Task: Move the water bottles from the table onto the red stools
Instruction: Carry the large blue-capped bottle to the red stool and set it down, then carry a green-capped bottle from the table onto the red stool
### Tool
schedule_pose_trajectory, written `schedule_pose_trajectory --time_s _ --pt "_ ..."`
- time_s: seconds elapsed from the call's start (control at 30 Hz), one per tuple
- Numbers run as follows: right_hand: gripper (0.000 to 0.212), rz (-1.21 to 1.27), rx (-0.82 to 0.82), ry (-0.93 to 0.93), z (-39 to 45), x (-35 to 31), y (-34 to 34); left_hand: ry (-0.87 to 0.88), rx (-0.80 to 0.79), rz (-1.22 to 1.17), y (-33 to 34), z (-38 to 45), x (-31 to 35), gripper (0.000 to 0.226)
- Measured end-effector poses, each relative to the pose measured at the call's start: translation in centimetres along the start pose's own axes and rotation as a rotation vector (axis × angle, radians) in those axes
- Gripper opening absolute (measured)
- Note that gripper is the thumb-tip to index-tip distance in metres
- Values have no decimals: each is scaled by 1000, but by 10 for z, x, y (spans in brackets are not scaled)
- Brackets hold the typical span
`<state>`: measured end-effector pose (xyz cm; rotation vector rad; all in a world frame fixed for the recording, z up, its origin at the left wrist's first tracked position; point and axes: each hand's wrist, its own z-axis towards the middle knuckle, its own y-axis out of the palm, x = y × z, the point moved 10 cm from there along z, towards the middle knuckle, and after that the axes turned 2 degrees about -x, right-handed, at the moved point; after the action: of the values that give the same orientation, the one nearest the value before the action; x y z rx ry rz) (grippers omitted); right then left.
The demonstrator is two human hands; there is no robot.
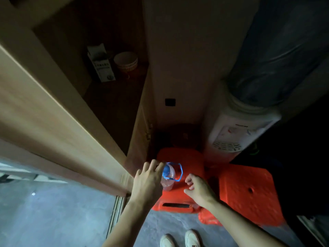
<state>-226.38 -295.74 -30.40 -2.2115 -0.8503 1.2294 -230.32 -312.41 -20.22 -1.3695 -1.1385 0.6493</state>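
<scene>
The water bottle (168, 177), clear with a blue cap and a blue loop handle, stands upright near the left edge of the nearer red stool (179, 175). Judged the set-down step: the left hand (148, 182) hovers at its cap, fingers spread; whether they touch it, I cannot tell. The right hand (198, 188) hangs loosely curled, holding nothing. Next: withdraw without tipping it; the second red stool (249, 191) stands bare.

A white water dispenser (236, 132) stands at the right. Left of it, in a dark cupboard (110, 97), a carton (101, 64) stands just beside a bowl (126, 61). White shoes (179, 239) rest on the grey floor (53, 211) below.
</scene>
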Motion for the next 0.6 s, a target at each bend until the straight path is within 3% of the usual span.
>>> schedule_pose_trajectory --time_s 0.13,0.43,0.6 --pt "23 -97 104 -25 -43 2 -38 108 101 98 -25 -12 48 56" --pt "30 -249 299 62 -147 44 -125 325 69 225 -34 -22 178 51" --pt "30 -353 481 159 -228 94 -182 461 9 226 -22 -40 283 40"
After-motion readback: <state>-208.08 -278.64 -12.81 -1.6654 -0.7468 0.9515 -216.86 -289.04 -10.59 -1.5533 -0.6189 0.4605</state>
